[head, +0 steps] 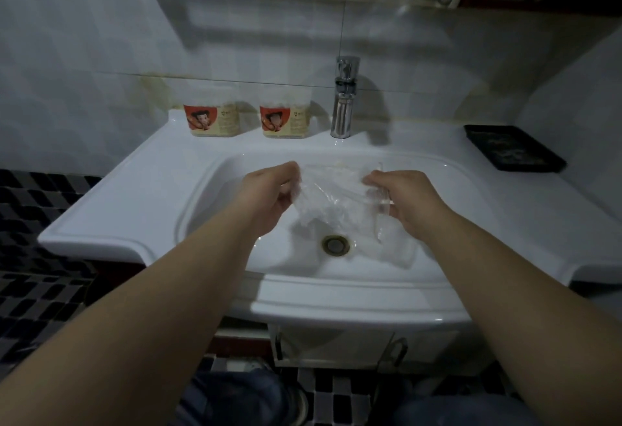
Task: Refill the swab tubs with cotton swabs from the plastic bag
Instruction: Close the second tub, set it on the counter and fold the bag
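Step in hand, by judgement: opening the plastic bag (pixel 336 198), held above the sink (pixel 202 210) basin; whether it holds swabs cannot be told. Left hand (pixel 269 195) pinches its left edge and right hand (pixel 405 201) grips its right edge, both arms outstretched. Next: part the mouth, then reach the left tub (pixel 211 120) and right tub (pixel 284 121) at the sink's back edge.

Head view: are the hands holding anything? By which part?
The bag, over the sink: left hand grips its left edge, right hand its right edge.
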Available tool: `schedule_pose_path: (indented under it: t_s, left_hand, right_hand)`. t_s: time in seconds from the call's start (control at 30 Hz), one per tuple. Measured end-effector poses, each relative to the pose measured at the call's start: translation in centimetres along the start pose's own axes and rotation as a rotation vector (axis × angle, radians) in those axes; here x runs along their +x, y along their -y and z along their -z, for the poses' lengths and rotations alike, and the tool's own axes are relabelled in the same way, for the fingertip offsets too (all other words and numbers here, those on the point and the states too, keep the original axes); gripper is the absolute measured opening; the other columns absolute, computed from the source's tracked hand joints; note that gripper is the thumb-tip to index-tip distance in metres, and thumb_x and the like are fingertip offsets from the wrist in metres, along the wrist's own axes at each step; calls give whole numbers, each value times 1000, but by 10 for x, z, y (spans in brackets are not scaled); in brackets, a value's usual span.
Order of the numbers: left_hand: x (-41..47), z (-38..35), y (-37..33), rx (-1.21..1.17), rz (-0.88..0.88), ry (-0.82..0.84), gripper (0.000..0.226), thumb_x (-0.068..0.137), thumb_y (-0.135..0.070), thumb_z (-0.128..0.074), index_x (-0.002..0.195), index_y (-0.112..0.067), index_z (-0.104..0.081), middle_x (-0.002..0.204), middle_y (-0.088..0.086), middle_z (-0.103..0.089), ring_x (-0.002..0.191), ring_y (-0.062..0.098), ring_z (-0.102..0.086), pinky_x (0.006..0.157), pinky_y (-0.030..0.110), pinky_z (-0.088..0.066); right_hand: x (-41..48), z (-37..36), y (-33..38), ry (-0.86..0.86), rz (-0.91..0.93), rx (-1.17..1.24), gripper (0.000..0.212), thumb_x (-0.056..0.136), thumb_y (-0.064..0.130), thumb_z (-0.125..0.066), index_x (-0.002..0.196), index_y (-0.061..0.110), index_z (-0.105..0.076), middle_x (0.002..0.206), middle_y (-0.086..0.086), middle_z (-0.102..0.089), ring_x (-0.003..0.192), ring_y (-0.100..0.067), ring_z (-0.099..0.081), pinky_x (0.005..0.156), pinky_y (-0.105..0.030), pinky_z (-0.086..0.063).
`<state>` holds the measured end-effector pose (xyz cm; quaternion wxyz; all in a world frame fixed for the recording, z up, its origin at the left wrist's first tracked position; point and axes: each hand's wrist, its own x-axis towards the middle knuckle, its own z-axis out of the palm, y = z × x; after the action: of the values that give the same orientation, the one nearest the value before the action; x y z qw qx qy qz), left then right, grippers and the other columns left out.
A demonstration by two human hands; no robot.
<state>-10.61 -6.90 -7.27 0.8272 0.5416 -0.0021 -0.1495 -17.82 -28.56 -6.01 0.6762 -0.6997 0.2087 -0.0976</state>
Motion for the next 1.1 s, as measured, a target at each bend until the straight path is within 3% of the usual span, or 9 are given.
schedule_pose_path:
  t_s: [0.23,0.33,0.4,0.47,0.6,0.7,0.9,1.0,1.1]
  left_hand:
    - [3,12,-3,-12,-122,-181,20,81,6,-57,69,-9,-52,66,8,-41,62,18,-41,67,29,-41]
    - [1,8,-4,-112,-76,-73,6,91,-5,-64,89,-5,-59,80,10,-59,72,20,-56,72,30,-48]
    - [-2,6,-5,-123,105,-10,34,92,-20,-71,119,-3,-59,108,16,-66,87,26,-66,74,36,-59]
    - [-11,1,-5,-18,268,94,40,90,-23,-73,124,-6,-58,114,18,-63,97,34,-67,82,44,-61]
    - [-16,-5,4,157,297,222,15,95,-2,-63,106,-12,-60,88,8,-69,79,18,-71,74,31,-60]
    - [-7,-1,5,131,165,42,10,94,3,-63,98,-6,-63,76,6,-63,64,9,-61,62,16,-55]
    - [-4,4,1,128,3,-152,8,96,-13,-68,91,-7,-69,72,3,-63,61,5,-57,57,12,-50]
    - [-7,4,-2,200,120,-115,16,95,-30,-69,98,-15,-68,78,-3,-69,65,5,-63,61,20,-49]
    - [-10,6,-5,212,270,-40,45,92,-56,-63,108,-15,-71,93,-1,-75,90,14,-70,79,32,-50]
  right_hand:
    - [-3,-3,5,-94,37,169,9,96,10,-66,89,8,-71,98,-6,-72,83,-20,-71,70,-34,-60]
    - [-6,-4,6,-37,57,215,7,100,11,-63,102,11,-70,112,-7,-69,78,-20,-72,71,-40,-63]
    - [-9,-4,7,1,77,213,21,101,6,-59,120,13,-67,119,-5,-65,80,-22,-71,68,-39,-62]
    - [-11,-3,7,39,89,205,47,100,-4,-54,141,19,-55,128,-1,-60,86,-23,-68,68,-40,-62]
    - [-10,-3,6,129,54,126,93,92,-14,-57,157,46,-26,141,2,-48,94,-24,-68,66,-37,-62]
    - [-9,-6,4,112,7,27,106,91,-19,-55,155,56,-16,137,-5,-49,87,-25,-70,57,-28,-56]
    - [-8,-4,3,-23,-15,-37,100,90,-21,-38,157,50,-18,124,-12,-57,65,-16,-55,42,-20,-39]
    - [-10,-2,5,-15,18,-105,97,92,-18,-38,158,50,-16,123,-10,-59,59,-13,-49,40,-20,-36]
    - [-14,4,9,27,112,-189,102,88,-21,-42,157,50,-18,123,-8,-63,49,-10,-48,42,-23,-36]
